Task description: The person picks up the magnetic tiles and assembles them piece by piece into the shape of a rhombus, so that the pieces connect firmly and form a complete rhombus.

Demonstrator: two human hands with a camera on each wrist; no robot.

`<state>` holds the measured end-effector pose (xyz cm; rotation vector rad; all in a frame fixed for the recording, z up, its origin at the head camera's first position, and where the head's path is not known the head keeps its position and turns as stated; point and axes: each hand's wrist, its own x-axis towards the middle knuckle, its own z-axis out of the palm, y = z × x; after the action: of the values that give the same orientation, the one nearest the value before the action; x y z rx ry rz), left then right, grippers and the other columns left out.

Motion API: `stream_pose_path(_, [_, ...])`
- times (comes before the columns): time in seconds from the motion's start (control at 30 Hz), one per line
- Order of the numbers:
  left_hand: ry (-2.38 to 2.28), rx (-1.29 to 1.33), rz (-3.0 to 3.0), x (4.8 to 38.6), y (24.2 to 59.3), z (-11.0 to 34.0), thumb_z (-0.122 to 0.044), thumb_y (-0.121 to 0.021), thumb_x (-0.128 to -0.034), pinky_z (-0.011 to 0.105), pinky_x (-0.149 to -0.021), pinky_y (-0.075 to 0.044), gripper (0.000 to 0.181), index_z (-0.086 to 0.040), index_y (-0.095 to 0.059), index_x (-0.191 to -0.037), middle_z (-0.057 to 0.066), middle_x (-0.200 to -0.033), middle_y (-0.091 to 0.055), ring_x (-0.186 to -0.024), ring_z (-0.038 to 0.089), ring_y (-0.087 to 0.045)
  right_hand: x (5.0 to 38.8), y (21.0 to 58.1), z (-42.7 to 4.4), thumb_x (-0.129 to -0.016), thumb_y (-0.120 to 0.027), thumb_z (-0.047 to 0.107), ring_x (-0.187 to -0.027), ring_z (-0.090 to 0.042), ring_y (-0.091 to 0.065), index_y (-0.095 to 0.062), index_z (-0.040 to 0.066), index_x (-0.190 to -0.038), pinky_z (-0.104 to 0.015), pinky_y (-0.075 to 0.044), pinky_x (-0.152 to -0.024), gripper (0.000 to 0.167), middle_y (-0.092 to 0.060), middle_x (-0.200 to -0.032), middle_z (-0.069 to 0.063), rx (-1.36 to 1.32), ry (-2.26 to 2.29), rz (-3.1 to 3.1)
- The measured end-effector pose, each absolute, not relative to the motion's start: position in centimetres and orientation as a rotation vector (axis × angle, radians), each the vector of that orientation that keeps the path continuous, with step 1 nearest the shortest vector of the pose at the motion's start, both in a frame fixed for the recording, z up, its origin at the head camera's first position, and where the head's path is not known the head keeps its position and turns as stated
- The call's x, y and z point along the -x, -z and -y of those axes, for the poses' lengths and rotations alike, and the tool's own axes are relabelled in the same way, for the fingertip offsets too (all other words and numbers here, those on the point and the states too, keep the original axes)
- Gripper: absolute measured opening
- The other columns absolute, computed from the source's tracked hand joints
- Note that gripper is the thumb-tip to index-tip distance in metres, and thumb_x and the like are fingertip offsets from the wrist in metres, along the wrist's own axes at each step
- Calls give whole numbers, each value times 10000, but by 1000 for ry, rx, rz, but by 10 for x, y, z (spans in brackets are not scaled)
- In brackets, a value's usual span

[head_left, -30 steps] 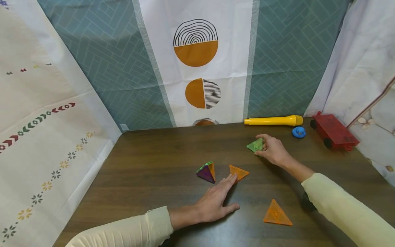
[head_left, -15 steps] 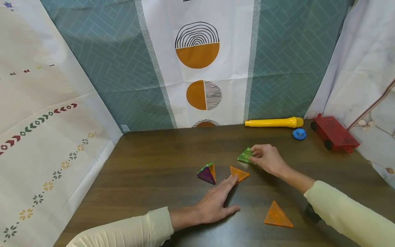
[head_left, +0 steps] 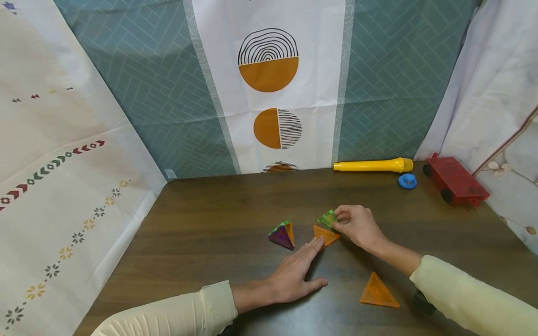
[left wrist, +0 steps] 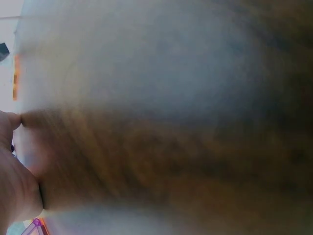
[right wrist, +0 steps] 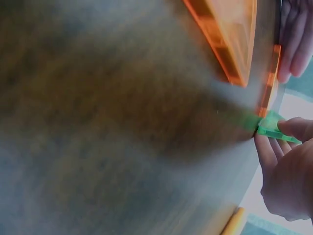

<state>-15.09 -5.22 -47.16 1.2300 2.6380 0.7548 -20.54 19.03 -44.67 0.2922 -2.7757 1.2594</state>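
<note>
Brown tabletop (head_left: 218,210): green tile (head_left: 326,218) moved nearer orange tile (head_left: 329,236), perhaps touching.

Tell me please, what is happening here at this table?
A person's right hand has a green triangle in its grip, close to the far edge of an orange triangle; I cannot tell whether the two touch. The left hand touches that orange triangle. To its left stands a purple, green and orange shape. A second orange triangle lies on the table, nearer the person, held by neither hand. A yellow microphone, blue toy and red cart are at the far right.
</note>
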Motion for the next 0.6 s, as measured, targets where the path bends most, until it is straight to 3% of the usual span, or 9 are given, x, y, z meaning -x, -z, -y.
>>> stream_pose_path(0.6, [-743,-1219,-2621,151,471,52,-388,-713,-1039,442,-1263,-277,904,-12,-203,-1684,177,-1724,-250,-1591,240,-249,193,444,-182,-944,-795,14,-972,-339,-774,-771,11,-1072,-473,-640,-814,131,-794,-1047,-151,-349,-1298,2772])
